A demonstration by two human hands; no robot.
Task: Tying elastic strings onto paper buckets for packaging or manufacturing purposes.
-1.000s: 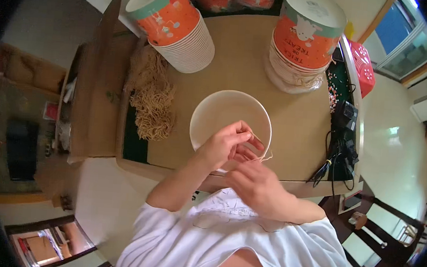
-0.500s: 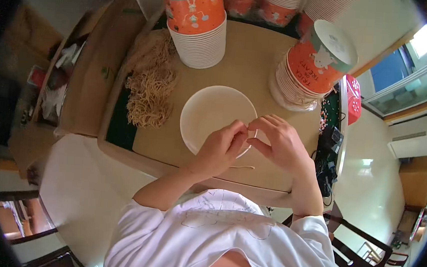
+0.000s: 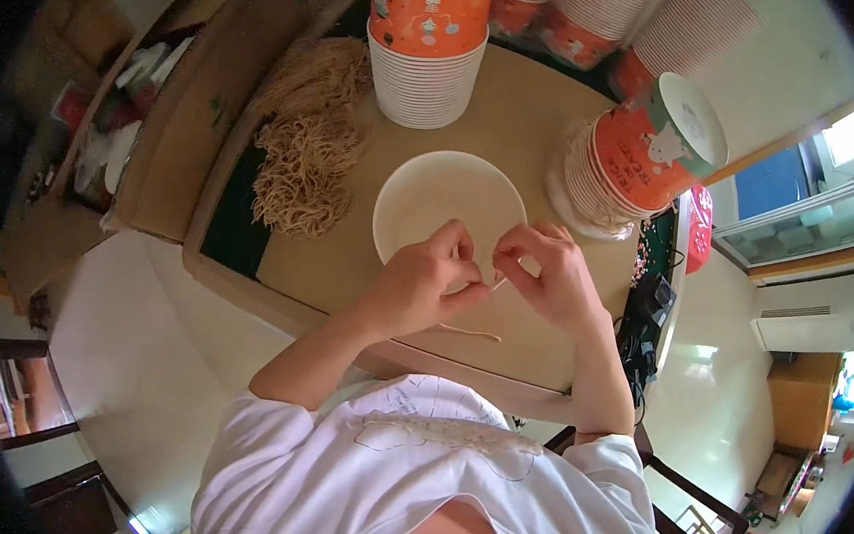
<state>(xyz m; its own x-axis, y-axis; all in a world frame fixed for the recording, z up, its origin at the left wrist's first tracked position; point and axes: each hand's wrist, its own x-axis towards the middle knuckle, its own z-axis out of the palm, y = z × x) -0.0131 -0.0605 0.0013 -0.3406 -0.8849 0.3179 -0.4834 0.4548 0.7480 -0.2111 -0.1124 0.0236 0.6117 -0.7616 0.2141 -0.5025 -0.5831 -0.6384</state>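
Observation:
My left hand (image 3: 428,279) is closed in a pinch, thumb against the bent fingers. Facing it, my right hand (image 3: 545,274) pinches thumb to forefinger. A short piece of thin pale string (image 3: 499,284) shows between the fingertips of both hands; its ends are hidden in the fingers. Both hands are over the near rim of a round white tub (image 3: 444,183), whose pale inside faces up. A loose beige string (image 3: 472,333) lies on the brown cardboard sheet (image 3: 346,281), just below my left hand. To the left is a tangled heap of beige strings (image 3: 304,172).
A tall stack of orange-and-green paper buckets (image 3: 425,66) stands behind the tub. Another stack (image 3: 636,163) leans at the right, with more stacks (image 3: 587,19) at the back. Black adapters and cables (image 3: 650,305) line the right edge. An open cardboard box (image 3: 183,117) is at the left.
My hands have turned and drawn slightly apart, so the thin string between their fingertips now shows. The whole view has shifted a little; the tub and stacks stand as before.

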